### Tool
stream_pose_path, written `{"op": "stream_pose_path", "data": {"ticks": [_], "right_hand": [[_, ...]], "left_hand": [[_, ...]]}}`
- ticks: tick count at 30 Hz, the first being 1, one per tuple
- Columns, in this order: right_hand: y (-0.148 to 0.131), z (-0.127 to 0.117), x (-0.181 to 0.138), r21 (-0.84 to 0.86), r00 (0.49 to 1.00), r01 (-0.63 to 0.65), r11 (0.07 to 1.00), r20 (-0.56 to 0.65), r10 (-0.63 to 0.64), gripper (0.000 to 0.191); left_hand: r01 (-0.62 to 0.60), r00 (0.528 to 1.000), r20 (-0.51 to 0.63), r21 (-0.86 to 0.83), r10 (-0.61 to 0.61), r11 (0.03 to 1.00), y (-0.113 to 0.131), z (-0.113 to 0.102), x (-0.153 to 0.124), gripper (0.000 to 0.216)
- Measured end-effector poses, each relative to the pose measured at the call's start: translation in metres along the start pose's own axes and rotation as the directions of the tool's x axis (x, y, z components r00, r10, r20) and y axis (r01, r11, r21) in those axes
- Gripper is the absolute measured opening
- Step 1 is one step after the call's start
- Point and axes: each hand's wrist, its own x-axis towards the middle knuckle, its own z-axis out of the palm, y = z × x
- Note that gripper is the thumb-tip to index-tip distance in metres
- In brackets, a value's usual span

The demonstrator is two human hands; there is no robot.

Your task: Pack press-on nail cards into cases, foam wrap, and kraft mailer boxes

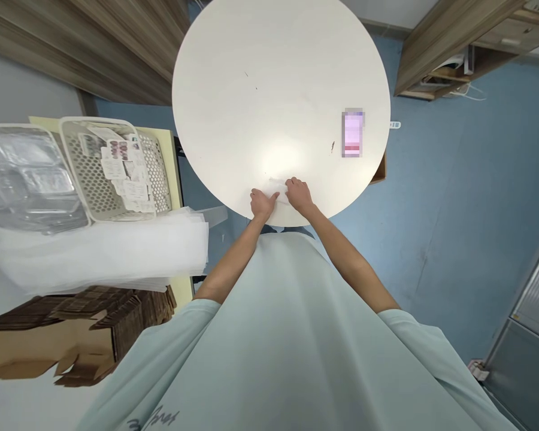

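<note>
A small, thin, whitish translucent piece (277, 182), perhaps film or a little bag, lies at the near edge of the round white table (215, 120). It barely stands out from the tabletop, so I cannot make out its kind. On its right side my right hand (299, 194) has curled fingers closed at its edge. My left hand (263, 205) rests on the table to its left, thumb stretched toward the piece and apart from the bent fingers. Whether the left thumb touches the piece is hard to see.
A phone-like pixelated rectangle (352, 133) lies on the table's right, near a small dark mark. At left, a perforated basket (96, 191) holds labelled packets, beside clear plastic trays (27, 173), white sheets (103, 251) and folded cardboard boxes (72, 341). A wooden cabinet (449, 48) stands back right.
</note>
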Motion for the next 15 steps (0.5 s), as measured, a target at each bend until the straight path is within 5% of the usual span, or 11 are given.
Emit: {"op": "stream_pose_path", "data": {"ticks": [5,8,15], "right_hand": [[0.001,0.012,-0.027,0.184,0.977,-0.214,0.959,0.054,0.208,0.014],[-0.001,0.019,-0.038,0.3,0.948,-0.317,0.9,0.071,0.311,0.012],[-0.028,0.024,-0.019,0.387,0.948,-0.31,0.868,0.057,0.313,0.013]], "left_hand": [[0.043,0.998,0.04,-0.023,-0.042,0.999,-0.005,0.007,-0.008,0.06],[-0.052,0.997,0.055,-0.027,0.053,0.998,-0.007,0.01,-0.013,0.036],[-0.191,0.981,-0.016,0.013,0.191,0.981,-0.022,-0.007,-0.003,0.029]]}}
